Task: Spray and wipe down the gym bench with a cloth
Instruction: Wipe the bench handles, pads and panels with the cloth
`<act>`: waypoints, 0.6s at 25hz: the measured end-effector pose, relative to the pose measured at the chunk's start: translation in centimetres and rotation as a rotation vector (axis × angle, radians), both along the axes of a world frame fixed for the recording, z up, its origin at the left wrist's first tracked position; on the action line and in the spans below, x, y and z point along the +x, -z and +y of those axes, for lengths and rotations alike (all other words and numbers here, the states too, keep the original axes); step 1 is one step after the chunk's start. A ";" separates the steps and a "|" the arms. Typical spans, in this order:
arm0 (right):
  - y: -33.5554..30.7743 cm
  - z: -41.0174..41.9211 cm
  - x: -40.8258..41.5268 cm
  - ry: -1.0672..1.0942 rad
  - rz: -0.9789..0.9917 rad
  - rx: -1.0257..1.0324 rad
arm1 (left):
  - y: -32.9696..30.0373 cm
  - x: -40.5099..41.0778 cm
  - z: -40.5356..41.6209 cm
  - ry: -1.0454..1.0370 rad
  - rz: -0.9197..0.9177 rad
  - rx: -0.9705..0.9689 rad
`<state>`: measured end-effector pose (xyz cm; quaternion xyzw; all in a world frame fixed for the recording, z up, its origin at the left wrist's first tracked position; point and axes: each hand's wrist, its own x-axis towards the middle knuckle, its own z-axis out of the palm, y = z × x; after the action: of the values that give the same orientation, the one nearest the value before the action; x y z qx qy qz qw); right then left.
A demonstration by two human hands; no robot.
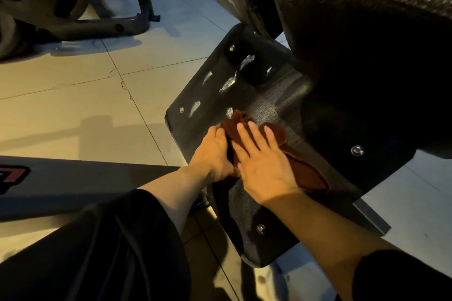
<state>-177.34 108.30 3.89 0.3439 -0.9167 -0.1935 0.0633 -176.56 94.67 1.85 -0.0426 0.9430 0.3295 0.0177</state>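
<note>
Wiping is the step in hand, I judge, because white foam patches point(228, 83) lie on the black base plate point(274, 205) of the gym bench, in the middle of the frame. Going from left to right: the left hand point(215, 154) comes in from the lower left with its sleeve pushed up, and its fingers point(219, 133) curl down on the left edge of the cloth point(305, 173); whether they pinch it or only press it I cannot tell. The brown cloth lies bunched on the plate, just right of centre, touching both hands. The right hand point(265, 166) lies flat on top of it, palm down, fingers point(254, 137) straight and a little apart, pressing the cloth on the plate. The black padded seat point(367, 19) fills the upper right and shows spray drops. The next move probably calls for pushing the cloth up and left over the foam patches, with steady pressure from both hands.
</note>
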 end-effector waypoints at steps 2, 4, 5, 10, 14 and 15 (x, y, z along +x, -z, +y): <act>-0.4 0.4 -0.2 -0.029 -0.017 0.019 | 0.4 0.4 -0.4 -0.002 -0.003 -0.013; -1.8 1.5 -1.5 0.028 0.075 -0.011 | 0.5 0.3 -0.8 -0.023 -0.009 -0.001; -3.0 2.3 -2.6 0.109 0.138 -0.066 | 0.3 0.2 -1.0 -0.044 -0.015 0.018; -5.0 2.0 -4.9 0.325 0.219 -0.213 | -0.1 0.1 -1.9 -0.166 -0.042 0.124; 0.8 -1.8 -1.0 -0.028 0.024 0.016 | 0.6 0.3 -2.3 -0.187 -0.026 0.098; 1.8 -2.2 -0.3 -0.070 -0.007 0.058 | 0.8 0.4 -2.3 -0.174 -0.030 0.077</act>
<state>-177.65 106.15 2.14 0.3783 -0.8982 -0.2167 0.0570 -176.18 92.38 1.03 -0.1287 0.9219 0.3653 0.0045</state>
